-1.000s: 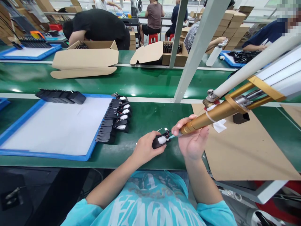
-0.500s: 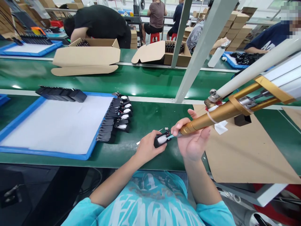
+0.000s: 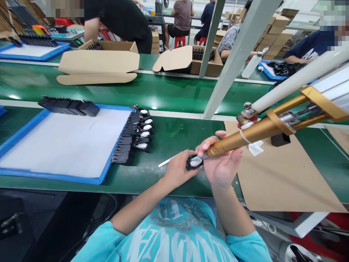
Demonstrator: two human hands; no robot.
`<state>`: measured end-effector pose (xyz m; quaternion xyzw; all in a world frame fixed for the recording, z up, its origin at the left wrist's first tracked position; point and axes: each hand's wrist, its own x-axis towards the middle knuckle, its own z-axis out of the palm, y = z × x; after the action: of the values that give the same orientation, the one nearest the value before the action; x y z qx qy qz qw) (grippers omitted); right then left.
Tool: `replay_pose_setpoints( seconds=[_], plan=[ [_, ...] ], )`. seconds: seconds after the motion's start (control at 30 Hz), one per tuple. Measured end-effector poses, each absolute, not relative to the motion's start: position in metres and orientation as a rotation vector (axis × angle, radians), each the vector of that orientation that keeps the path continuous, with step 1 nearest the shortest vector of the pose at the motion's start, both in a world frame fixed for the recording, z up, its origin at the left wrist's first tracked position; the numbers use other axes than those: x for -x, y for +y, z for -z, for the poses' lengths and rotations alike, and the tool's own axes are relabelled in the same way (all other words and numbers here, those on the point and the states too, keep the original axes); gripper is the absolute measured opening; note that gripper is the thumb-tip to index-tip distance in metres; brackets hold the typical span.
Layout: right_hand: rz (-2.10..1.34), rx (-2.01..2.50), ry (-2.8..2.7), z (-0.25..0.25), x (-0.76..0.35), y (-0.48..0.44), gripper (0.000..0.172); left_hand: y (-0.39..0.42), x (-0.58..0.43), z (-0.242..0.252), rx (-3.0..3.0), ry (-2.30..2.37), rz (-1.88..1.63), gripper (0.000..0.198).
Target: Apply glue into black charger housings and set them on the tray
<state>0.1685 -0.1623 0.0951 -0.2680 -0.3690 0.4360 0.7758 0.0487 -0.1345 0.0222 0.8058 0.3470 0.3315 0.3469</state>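
Note:
My left hand [image 3: 178, 170] is closed round a small black part with a white insert [image 3: 194, 162], holding it just above the green bench. My right hand [image 3: 222, 163] grips the tip end of a long gold tool [image 3: 245, 135] that hangs from a white arm on the right; the tool's tip touches the black part. A thin white strip [image 3: 169, 160] lies on the bench beside my left hand.
A blue-rimmed white tray [image 3: 62, 145] lies at the left, with rows of black parts [image 3: 135, 136] along its right edge and more [image 3: 68, 106] at its back. A cardboard sheet [image 3: 283, 174] covers the bench at the right. Open cartons [image 3: 98, 63] and other people stand beyond the conveyor.
My hands and the black part have shifted slightly right and closer together. The part is now turned and more covered by my left fingers, and the white strip shows more plainly.

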Motion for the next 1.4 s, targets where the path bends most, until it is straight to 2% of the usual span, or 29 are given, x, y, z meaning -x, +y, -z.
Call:
replay_pose_setpoints(
  seconds=[0.13,0.33,0.83,1.1,1.4],
  plan=[
    [-0.947,0.597,-0.799,-0.0958,-0.1691,-0.163,0.039,-0.1354,-0.0492,-0.0221,-2.074,0.874,-0.94,0.037],
    [-0.939,0.632,-0.797,-0.0974,-0.1679,-0.1633,0.049,-0.136,-0.0481,-0.0224,-2.087,0.857,-0.961,0.035],
    [-0.909,0.682,-0.799,-0.0979,-0.1677,-0.162,0.052,-0.1365,-0.0461,-0.0187,-2.1,0.959,-0.811,0.033],
    [-0.92,0.626,-0.785,-0.0964,-0.1681,-0.1625,0.039,-0.1374,-0.0479,-0.0216,-2.07,0.893,-0.898,0.035],
    [-0.906,0.704,-0.773,-0.0977,-0.1695,-0.1623,0.048,-0.1354,-0.0449,-0.0218,-2.022,1.036,-0.755,0.032]
  ],
)
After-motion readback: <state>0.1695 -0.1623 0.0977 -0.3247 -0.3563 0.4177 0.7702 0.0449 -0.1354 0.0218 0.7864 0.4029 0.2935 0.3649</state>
